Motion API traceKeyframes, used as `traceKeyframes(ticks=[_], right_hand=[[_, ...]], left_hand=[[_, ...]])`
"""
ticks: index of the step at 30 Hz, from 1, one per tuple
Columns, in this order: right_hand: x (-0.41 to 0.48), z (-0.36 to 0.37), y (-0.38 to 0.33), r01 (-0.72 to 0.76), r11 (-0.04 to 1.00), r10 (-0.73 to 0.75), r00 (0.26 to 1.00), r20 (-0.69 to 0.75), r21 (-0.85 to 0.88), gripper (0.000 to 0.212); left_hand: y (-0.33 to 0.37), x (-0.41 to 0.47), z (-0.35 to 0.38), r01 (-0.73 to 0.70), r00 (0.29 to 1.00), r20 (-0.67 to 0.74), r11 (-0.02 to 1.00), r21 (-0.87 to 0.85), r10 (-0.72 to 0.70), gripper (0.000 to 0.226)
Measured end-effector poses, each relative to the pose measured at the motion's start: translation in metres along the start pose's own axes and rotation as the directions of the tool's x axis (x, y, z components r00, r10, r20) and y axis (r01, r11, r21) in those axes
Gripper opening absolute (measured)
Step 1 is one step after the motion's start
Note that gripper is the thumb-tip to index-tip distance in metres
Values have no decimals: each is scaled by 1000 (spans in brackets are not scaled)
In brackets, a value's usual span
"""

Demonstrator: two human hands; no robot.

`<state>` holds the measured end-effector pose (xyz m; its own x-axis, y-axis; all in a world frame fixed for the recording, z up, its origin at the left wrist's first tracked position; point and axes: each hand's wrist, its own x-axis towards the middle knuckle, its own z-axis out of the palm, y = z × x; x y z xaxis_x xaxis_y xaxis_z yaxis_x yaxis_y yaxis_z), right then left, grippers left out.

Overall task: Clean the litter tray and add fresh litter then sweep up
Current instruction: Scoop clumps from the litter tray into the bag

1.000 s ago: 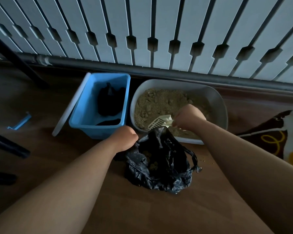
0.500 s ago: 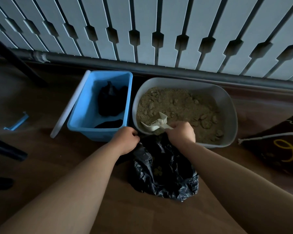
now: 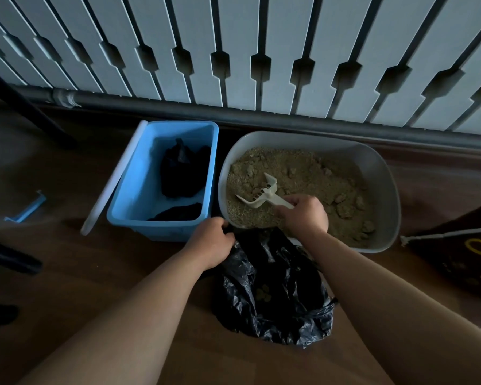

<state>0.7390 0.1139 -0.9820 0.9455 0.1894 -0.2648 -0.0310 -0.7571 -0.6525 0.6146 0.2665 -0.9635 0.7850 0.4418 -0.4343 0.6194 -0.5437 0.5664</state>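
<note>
The grey litter tray (image 3: 383, 173) sat on the brown floor (image 3: 67, 273), close to the white slatted wall (image 3: 233, 51). It was full of sandy litter (image 3: 303, 173) with some lumps in it. The right hand (image 3: 306, 215) was closed tight around the handle of a white scoop (image 3: 264, 194). The scoop's head was in the litter, near the front left part of the tray. The left hand (image 3: 210, 243) was gripping the edge of a black bag (image 3: 275, 295). The bag lay open on the floor, just in front of the tray. A few small lumps seemed to be inside the bag, but it was too dark to be sure. A blue bin (image 3: 139, 190) stood just beside the tray on its left, with dark bags (image 3: 182, 170) inside. A white lid (image 3: 111, 179) leaned on the bin's left side.
</note>
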Motion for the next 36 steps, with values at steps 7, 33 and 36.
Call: traceKeyframes(ticks=[7, 33, 36], right_hand=[[4, -7, 18, 27, 992, -30, 999, 18, 126, 26], [-11, -73, 56, 58, 967, -78, 995, 69, 249, 24], [-13, -78, 56, 67, 967, -88, 993, 76, 247, 23]], left_hand=[[-2, 0, -1, -7, 1000, 6, 1000, 6, 7, 40], [20, -27, -11, 6, 1000, -23, 1000, 16, -5, 22], [23, -30, -12, -1, 1000, -24, 1000, 14, 2, 19]])
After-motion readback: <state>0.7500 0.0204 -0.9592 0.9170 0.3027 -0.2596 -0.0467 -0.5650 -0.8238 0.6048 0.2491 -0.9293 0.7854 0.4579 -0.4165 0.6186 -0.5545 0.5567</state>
